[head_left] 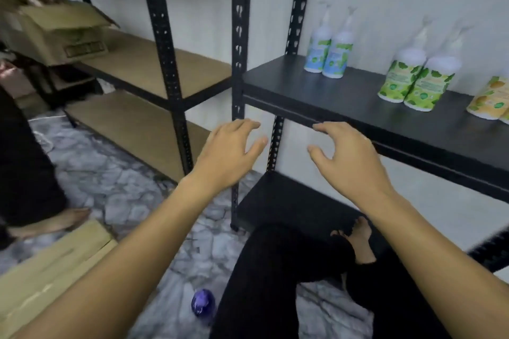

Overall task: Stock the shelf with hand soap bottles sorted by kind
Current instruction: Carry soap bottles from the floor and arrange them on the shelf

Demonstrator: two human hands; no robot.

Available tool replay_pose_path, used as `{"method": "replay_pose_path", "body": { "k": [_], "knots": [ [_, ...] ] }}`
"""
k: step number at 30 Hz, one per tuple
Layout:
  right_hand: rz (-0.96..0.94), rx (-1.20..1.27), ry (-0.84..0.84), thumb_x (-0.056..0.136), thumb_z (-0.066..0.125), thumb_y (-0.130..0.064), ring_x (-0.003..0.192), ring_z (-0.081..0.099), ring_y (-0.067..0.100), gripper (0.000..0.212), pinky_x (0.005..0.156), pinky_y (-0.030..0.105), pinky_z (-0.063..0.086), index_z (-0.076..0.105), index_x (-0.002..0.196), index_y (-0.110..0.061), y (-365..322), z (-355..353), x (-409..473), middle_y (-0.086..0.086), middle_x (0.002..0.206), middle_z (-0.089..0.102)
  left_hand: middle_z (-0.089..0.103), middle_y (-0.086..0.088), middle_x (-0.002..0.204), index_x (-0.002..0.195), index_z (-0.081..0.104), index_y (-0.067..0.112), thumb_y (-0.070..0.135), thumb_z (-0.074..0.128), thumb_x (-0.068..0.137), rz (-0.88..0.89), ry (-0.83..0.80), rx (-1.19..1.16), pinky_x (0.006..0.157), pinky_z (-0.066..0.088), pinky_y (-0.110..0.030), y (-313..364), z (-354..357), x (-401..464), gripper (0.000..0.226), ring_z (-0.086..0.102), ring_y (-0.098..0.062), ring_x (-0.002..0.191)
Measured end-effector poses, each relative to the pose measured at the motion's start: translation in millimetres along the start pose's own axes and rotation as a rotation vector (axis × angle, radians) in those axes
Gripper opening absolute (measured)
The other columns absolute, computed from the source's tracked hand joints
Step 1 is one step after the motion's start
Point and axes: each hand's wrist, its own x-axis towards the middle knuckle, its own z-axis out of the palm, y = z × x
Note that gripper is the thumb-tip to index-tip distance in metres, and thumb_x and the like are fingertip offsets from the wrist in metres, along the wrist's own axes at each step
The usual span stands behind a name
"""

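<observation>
From the head view, a matte black shelf (344,91) on perforated steel posts carries rounded plastic pump bottles in pairs: blue-label bottles (329,55) at the left, green-label bottles (416,78) midway, yellow-label bottles (490,102) at the right edge. Both arms reach forward, palms down. The left hand (228,151) and right hand (347,157) hover just below the shelf's front edge, fingers loosely spread, holding nothing. A purple bottle (203,303) lies on the marbled floor (110,187).

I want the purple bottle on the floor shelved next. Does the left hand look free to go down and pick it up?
Probably yes. The left hand is open and holds nothing, and the purple bottle lies on bare floor beside the person's leg, nothing covering it.
</observation>
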Motion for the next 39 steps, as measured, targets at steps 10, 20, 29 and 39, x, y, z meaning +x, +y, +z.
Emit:
{"method": "replay_pose_path", "body": {
  "k": [10, 20, 29, 39],
  "knots": [
    [-0.208, 0.180, -0.417, 0.095, 0.059, -0.036, 0.123, 0.054, 0.021, 0.044, 0.103, 0.041, 0.044, 0.057, 0.135, -0.019, -136, 158, -84, 0.002, 0.135, 0.058, 0.057, -0.003, 0.133, 0.132, 0.055, 0.018, 0.052, 0.035, 0.095, -0.544, -0.056, 0.001, 0.104, 0.038, -0.043, -125, 11, -227, 0.055, 0.050, -0.025, 0.122],
    [-0.278, 0.104, -0.849, 0.095, 0.053, -0.035, 0.115, 0.058, 0.028, 0.044, 0.093, 0.039, 0.047, 0.054, 0.136, -0.020, -194, 272, -186, 0.004, 0.132, 0.060, 0.062, -0.004, 0.122, 0.124, 0.061, 0.017, 0.042, 0.044, 0.094, -0.983, -0.095, -0.053, 0.089, 0.048, -0.041, -185, 70, -411, 0.043, 0.058, -0.027, 0.108],
    [-0.448, -0.132, -1.057, 0.092, 0.049, -0.029, 0.101, 0.060, 0.033, 0.029, 0.087, 0.042, 0.048, 0.059, 0.116, -0.015, -193, 311, -230, 0.008, 0.112, 0.064, 0.057, -0.008, 0.129, 0.127, 0.056, 0.016, 0.033, 0.050, 0.096, -1.132, -0.242, 0.045, 0.089, 0.047, -0.043, -220, 105, -489, 0.036, 0.054, -0.030, 0.114],
    [-0.531, -0.165, -1.142, 0.093, 0.049, -0.027, 0.107, 0.058, 0.033, 0.028, 0.086, 0.038, 0.043, 0.056, 0.116, -0.013, -207, 333, -250, 0.011, 0.118, 0.060, 0.046, -0.006, 0.139, 0.135, 0.051, 0.014, 0.020, 0.056, 0.095, -1.251, -0.333, 0.012, 0.092, 0.048, -0.040, -247, 132, -527, 0.041, 0.052, -0.028, 0.119]
  ]
}}
